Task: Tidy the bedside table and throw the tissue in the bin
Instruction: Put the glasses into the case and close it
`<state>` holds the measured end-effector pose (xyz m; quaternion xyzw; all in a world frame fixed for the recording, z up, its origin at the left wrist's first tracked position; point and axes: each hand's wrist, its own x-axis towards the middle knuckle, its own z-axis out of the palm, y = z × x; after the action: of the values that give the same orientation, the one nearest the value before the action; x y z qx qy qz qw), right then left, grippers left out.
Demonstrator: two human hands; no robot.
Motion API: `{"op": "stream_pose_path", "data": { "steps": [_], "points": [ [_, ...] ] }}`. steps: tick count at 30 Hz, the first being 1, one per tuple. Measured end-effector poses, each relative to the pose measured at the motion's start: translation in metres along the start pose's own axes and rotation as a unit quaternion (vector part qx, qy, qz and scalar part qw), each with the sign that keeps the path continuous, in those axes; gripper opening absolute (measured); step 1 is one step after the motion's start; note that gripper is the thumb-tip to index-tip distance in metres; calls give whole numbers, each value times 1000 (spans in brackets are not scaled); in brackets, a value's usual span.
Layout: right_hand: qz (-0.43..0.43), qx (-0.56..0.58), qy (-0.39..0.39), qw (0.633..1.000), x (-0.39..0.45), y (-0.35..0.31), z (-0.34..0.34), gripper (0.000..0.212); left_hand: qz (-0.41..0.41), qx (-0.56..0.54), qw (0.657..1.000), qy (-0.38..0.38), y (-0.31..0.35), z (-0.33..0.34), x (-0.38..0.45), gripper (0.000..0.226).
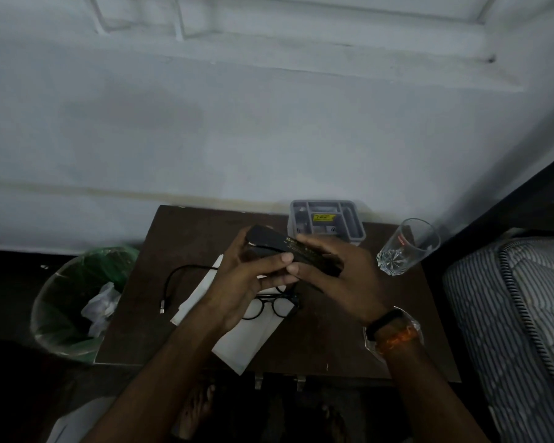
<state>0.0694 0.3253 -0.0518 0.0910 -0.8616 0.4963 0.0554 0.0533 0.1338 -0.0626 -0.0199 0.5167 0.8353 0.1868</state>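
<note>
Tissue point(253, 340) lies flat on the bedside table point(333, 340), pinned under the glasses point(269, 306); above it both hands grip a black case point(288, 251), left hand point(247, 276) cupping one end, right hand point(333, 276) the other. Risk: yanking the tissue could drag the glasses off toward the bin point(74, 302)

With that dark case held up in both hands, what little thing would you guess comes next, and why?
Probably opening the case and lowering it toward the glasses. Both the left hand and the right hand grip it above the table, and the glasses lie loose on the tissue just beneath, so they likely get packed first.
</note>
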Motion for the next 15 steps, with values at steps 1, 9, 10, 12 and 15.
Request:
{"op": "stream_pose_path", "data": {
  "steps": [1, 9, 10, 12, 15],
  "points": [
    [-17, -33, 10, 999, 0, 1, -1, 47, 0, -5, 1000, 4, 0, -2, 1, 50],
    [-118, -211, 6, 970, 1, 13, 0, 46, 6, 60, 998, -9, 1, -10, 5, 56],
    [-135, -226, 10, 965, 0, 14, 1, 45, 5, 66, 998, -11, 1, -11, 5, 58],
    [-164, -257, 23, 952, 0, 14, 3, 42, 2, 64, 998, -16, 0, -13, 5, 60],
    [-186, -284, 49, 939, 2, 11, 8, 42, -11, 34, 999, -27, 0, -14, 4, 63]
  ]
}}
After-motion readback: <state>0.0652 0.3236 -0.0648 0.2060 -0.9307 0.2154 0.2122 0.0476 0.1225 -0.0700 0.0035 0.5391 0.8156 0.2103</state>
